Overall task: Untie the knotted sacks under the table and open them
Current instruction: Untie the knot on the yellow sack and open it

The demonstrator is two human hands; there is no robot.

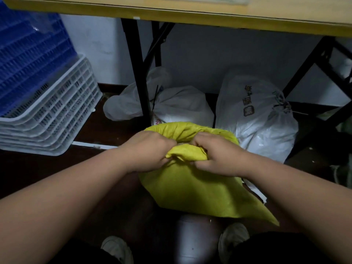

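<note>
A yellow woven sack (192, 189) stands on the dark floor in front of me, its top bunched into folds. My left hand (147, 151) grips the bunched neck from the left, fingers curled into the cloth. My right hand (217, 155) grips the same bunch from the right. Behind it, under the table, lie two white sacks. The left white sack (179, 103) is tied with a dark cord. The right white sack (255, 119), printed with dark characters, is knotted at its upper right.
A yellow-edged table (190, 14) spans the top, with black folding legs (141, 73) on both sides. Stacked white crates (49, 119) and a blue crate (28, 60) stand at left. My shoes (233, 237) are at the bottom.
</note>
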